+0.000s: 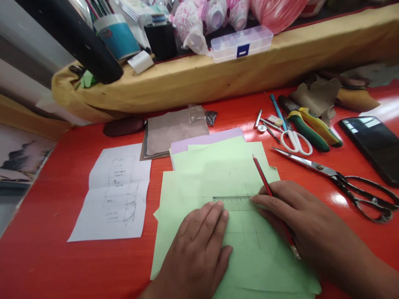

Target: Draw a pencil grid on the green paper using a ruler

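Note:
My left hand [201, 245] lies flat on a light green sheet of paper [183, 187], its fingertips pressing the left end of a clear ruler [232, 198]. Between the fingers of my right hand [289, 211] is a red and black pencil [261, 172], its tip pointing up and away from the paper's drawn lines. The thumb and index fingertips of that hand touch the ruler's right end. Thin pencil lines cross in a grid on the sheet, below and above the ruler. More green and lilac sheets [229, 135] lie beneath.
Left of the sheets is a creased white paper with a sketch [116, 195]. On the right lie large scissors [327, 170], white-handled scissors [294, 139], green-yellow pliers [311, 128] and a black phone [370, 143]. A cloth-covered ledge [174, 79] with a clear plastic box [241, 43] runs behind.

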The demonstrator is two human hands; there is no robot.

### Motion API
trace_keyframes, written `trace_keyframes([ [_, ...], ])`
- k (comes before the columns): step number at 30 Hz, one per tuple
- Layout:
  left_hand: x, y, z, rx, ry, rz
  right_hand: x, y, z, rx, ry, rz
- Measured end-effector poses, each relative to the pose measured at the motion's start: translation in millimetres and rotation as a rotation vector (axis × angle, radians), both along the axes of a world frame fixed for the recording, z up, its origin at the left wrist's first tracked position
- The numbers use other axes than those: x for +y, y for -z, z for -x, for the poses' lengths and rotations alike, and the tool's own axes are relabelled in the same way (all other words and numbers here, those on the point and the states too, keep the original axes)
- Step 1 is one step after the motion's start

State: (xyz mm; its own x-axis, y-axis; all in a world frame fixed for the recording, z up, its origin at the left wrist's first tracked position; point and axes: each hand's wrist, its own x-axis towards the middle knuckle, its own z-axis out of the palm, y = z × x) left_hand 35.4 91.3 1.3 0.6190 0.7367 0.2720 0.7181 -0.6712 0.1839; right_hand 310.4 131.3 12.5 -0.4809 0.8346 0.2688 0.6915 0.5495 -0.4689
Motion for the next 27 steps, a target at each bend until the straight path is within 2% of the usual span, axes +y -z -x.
trace_keyframes([
  [10, -0.4, 1.4, 0.5, -0.002, -0.001, 0.003, -0.4, 3.8, -1.3, -0.043, -0.020, -0.004],
  [27, 0.2, 0.2, -0.1, -0.013, 0.005, 0.012, 0.0, -0.1, -0.4, -0.009, -0.006, -0.001],
])
